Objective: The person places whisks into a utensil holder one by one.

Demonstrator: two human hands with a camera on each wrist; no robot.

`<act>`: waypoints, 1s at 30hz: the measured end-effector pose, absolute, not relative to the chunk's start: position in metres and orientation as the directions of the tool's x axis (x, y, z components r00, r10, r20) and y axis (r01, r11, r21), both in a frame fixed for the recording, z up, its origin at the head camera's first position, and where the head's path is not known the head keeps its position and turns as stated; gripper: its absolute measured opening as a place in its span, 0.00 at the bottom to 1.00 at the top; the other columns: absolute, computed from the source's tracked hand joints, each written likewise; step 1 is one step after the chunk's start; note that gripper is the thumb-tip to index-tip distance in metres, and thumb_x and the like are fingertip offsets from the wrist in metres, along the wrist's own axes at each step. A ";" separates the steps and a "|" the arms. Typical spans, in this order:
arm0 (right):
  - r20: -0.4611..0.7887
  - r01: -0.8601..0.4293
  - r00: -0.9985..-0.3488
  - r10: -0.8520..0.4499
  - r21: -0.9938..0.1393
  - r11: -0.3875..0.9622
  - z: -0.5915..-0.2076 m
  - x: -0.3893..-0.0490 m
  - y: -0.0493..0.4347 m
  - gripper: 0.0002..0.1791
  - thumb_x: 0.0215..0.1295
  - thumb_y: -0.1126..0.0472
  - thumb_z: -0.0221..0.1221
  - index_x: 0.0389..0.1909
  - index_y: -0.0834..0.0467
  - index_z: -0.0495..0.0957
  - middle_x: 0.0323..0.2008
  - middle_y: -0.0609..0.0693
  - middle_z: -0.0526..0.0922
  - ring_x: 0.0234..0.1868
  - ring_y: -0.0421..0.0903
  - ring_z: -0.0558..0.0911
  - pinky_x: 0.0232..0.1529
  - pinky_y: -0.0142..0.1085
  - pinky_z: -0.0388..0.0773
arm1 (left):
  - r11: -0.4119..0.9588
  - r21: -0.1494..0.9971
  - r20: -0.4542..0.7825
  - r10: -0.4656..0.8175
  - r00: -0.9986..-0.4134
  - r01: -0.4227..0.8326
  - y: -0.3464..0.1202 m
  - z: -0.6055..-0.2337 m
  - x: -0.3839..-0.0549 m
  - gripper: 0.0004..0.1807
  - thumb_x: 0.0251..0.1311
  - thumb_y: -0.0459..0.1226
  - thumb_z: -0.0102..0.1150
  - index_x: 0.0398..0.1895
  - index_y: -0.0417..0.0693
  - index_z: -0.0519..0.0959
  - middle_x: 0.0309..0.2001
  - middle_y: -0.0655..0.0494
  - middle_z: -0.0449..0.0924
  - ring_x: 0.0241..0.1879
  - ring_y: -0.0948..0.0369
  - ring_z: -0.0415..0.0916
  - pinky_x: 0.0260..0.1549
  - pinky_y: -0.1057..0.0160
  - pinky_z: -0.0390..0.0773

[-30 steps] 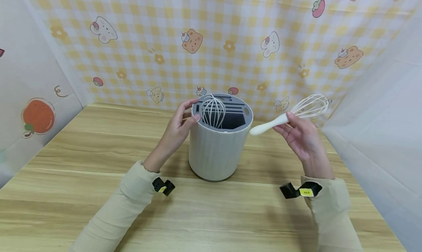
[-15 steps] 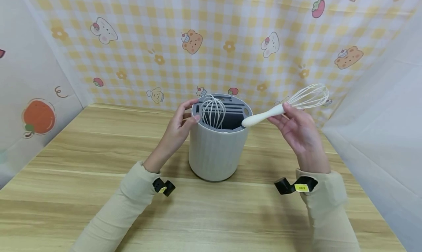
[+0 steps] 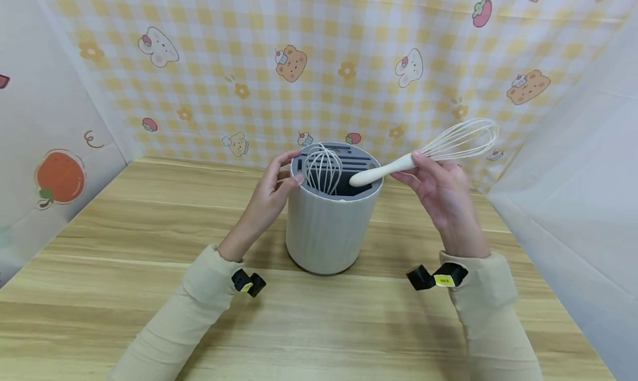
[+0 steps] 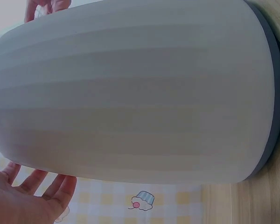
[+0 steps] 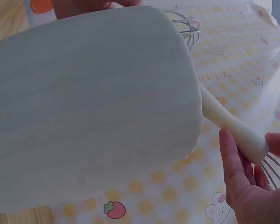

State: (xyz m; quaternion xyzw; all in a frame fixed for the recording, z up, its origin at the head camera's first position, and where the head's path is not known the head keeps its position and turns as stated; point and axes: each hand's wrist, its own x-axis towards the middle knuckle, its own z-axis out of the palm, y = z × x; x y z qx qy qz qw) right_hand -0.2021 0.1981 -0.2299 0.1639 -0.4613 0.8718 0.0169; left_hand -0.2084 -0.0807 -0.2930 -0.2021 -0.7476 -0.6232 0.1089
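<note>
A pale, ribbed utensil holder (image 3: pixel 329 231) with a grey slotted top stands upright on the table. My left hand (image 3: pixel 271 190) grips its left rim, thumb at the front edge and fingers farther back; the left wrist view shows those fingers along its side. One whisk (image 3: pixel 323 170) stands in the holder, wire loops up, its handle hidden. With thumb and fingers, my right hand (image 3: pixel 438 187) pinches a second white whisk (image 3: pixel 384 170) near where handle meets wires. This whisk slants, its handle end over the large opening and its wires (image 3: pixel 466 139) pointing up and right.
The wooden table (image 3: pixel 149 226) extends around the holder. Behind it hangs a yellow-checked cloth (image 3: pixel 329 65) with cartoon prints, and pale cloth (image 3: pixel 588 165) lines the right side. Narrow slots (image 3: pixel 355 160) cross the rear of the holder's top.
My right hand has moved left and slightly up with the whisk, bringing its handle end from right of the holder to over the opening. The left hand stays at the rim.
</note>
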 end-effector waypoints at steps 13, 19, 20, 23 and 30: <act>0.306 -0.293 -0.946 -0.107 -0.948 -0.127 -0.222 -0.195 0.170 0.04 0.61 0.69 0.57 0.37 0.62 0.73 0.32 0.48 0.81 0.34 0.40 0.81 0.41 0.31 0.81 | 0.144 0.892 0.405 0.170 -0.898 0.430 -0.080 -0.294 -0.209 0.28 0.62 0.47 0.47 0.67 0.56 0.60 0.65 0.51 0.60 0.57 0.53 0.69 0.57 0.51 0.69; 0.280 -0.289 -0.953 -0.114 -0.954 0.077 -0.216 -0.195 0.159 0.07 0.60 0.69 0.58 0.37 0.59 0.71 0.33 0.44 0.79 0.35 0.36 0.78 0.40 0.24 0.77 | 0.145 0.891 0.406 0.170 -0.898 0.431 -0.079 -0.293 -0.209 0.28 0.62 0.46 0.47 0.67 0.55 0.60 0.66 0.50 0.60 0.57 0.52 0.68 0.57 0.50 0.69; 0.274 -0.285 -0.955 -0.116 -0.954 0.090 -0.216 -0.196 0.158 0.08 0.59 0.69 0.58 0.37 0.58 0.70 0.33 0.44 0.79 0.36 0.36 0.78 0.40 0.24 0.76 | 0.147 0.890 0.407 0.170 -0.898 0.431 -0.079 -0.293 -0.208 0.28 0.62 0.46 0.46 0.67 0.55 0.60 0.66 0.50 0.60 0.57 0.52 0.68 0.58 0.50 0.69; 0.277 -0.289 -0.953 -0.122 -0.952 0.101 -0.216 -0.196 0.155 0.12 0.58 0.71 0.59 0.38 0.55 0.68 0.33 0.44 0.79 0.37 0.37 0.79 0.41 0.23 0.76 | 0.150 0.889 0.407 0.168 -0.898 0.432 -0.079 -0.292 -0.208 0.28 0.63 0.46 0.46 0.67 0.56 0.60 0.66 0.50 0.60 0.57 0.52 0.68 0.57 0.50 0.69; 0.274 -0.280 -0.951 -0.142 -0.960 0.022 -0.214 -0.198 0.154 0.22 0.55 0.76 0.58 0.44 0.53 0.62 0.32 0.44 0.79 0.41 0.39 0.81 0.42 0.25 0.78 | 0.151 0.888 0.410 0.169 -0.896 0.435 -0.080 -0.292 -0.208 0.29 0.63 0.46 0.46 0.67 0.55 0.59 0.66 0.50 0.60 0.58 0.52 0.68 0.58 0.50 0.69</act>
